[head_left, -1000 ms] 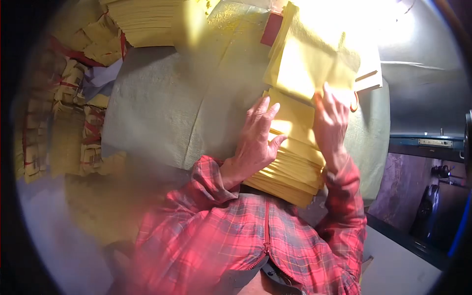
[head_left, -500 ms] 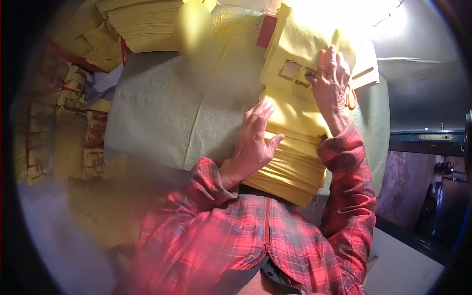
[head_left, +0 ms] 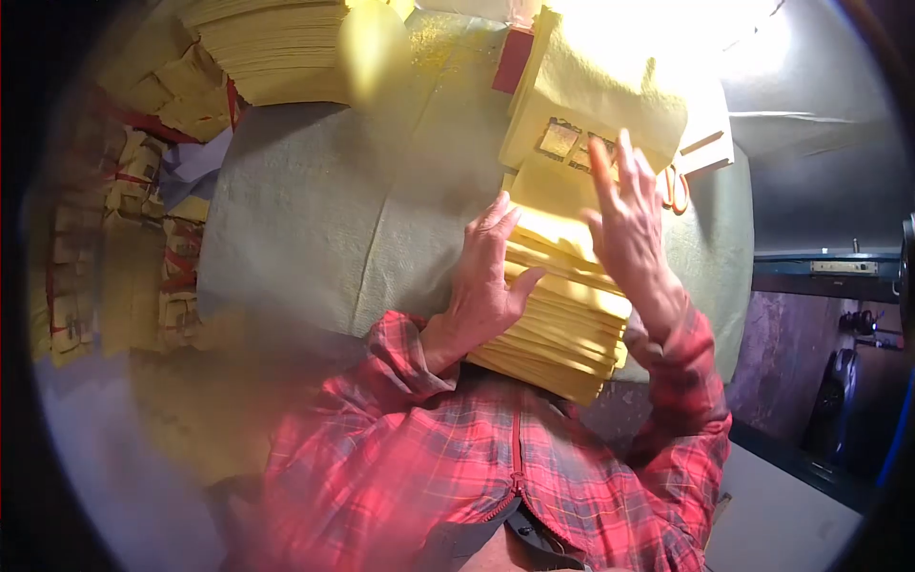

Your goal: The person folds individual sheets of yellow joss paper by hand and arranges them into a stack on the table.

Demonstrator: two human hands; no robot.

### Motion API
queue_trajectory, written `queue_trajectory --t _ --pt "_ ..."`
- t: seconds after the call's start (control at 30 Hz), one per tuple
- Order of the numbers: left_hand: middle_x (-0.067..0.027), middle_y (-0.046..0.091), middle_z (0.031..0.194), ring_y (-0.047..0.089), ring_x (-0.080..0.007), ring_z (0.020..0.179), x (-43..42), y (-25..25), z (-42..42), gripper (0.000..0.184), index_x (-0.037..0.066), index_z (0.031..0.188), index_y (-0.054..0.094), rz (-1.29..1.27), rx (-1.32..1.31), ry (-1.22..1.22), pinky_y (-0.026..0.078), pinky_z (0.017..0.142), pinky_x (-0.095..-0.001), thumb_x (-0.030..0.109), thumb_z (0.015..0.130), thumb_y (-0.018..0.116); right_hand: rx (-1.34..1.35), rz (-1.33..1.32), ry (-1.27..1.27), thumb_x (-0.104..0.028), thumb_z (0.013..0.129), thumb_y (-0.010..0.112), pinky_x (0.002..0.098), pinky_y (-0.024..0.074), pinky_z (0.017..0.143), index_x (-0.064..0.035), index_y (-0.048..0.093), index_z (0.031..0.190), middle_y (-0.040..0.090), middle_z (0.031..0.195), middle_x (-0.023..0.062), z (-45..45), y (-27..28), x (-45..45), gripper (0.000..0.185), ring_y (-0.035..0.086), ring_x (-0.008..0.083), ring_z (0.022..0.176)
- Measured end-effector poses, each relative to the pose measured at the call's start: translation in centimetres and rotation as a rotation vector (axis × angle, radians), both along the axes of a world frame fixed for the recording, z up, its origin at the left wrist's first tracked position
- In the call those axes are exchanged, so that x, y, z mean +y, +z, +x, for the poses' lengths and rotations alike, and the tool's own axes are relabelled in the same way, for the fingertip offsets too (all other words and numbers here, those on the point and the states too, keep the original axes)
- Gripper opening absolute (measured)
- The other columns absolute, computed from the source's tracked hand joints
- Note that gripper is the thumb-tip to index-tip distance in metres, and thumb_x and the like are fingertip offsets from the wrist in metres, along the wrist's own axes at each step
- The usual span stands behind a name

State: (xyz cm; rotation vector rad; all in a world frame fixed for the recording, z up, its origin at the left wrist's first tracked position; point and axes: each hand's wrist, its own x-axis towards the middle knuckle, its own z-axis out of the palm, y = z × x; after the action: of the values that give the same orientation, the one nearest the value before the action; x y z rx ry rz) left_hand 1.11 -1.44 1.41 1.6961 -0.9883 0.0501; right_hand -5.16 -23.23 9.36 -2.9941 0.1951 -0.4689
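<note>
On the far left, bundles with red bands are sitting in a heap. Next to them, a tall yellow stack is standing at the back of the green-gray cloth. In the middle, the left hand is resting along the left edge of the near stack of yellow sheets, with its fingers stretched out and its thumb sticking away; it is not gripping anything. That near stack is lying right in front of the person's body, and its sheets are spreading out like steps. Behind it, a red block is sitting beside the far stack, which is showing a yellow sheet with dark square marks on top. The right hand is reaching over the yellow sheets with its fingers long and apart, holding nothing; its fingertips are looking blurry, so I cannot tell if they are touching. Many sheets are lying in both stacks, so I am guessing that some are done and plenty are left, but I cannot tell how many. On the right, an orange loop is peeking out, and a pale block is sitting near it.
</note>
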Motion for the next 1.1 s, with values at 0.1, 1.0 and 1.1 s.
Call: queue_trajectory --t 0.1,1.0,1.1 --pt "-0.0326 0.040 0.165 0.048 -0.0497 0.144 -0.1 0.0 -0.2 0.083 -0.003 0.158 0.040 0.012 -0.002 -0.005 0.038 0.122 -0.0540 0.016 0.091 0.085 -0.180 -0.432 -0.145 -0.019 0.088 0.084 0.0556 0.0455 0.114 -0.0029 0.053 0.157 0.037 0.169 0.0257 3.8 -1.5 -3.1 0.078 0.047 0.0443 0.145" --pt "-0.0346 0.039 0.164 0.047 -0.0508 0.144 0.2 -0.4 -0.3 0.087 -0.004 0.159 0.037 -0.013 0.021 0.011 0.038 0.122 -0.0554 0.015 0.089 0.085 -0.173 -0.303 -0.024 -0.008 0.094 0.073 0.0515 0.0537 0.101 0.0004 0.075 0.120 0.062 0.151 0.0188 -3.6 -3.7 -0.8 0.027 0.064 0.0366 0.122" --pt "-0.0329 0.039 0.165 0.046 -0.0483 0.146 0.3 -0.6 -0.4 0.085 -0.003 0.160 0.035 -0.005 0.032 0.001 0.035 0.124 -0.0538 0.015 0.092 0.083 0.019 -0.052 -0.017 -0.009 0.095 0.073 0.0514 0.0537 0.101 -0.0014 0.075 0.120 0.062 0.151 0.0197 -5.8 -3.0 1.5 0.027 0.065 0.0367 0.120"
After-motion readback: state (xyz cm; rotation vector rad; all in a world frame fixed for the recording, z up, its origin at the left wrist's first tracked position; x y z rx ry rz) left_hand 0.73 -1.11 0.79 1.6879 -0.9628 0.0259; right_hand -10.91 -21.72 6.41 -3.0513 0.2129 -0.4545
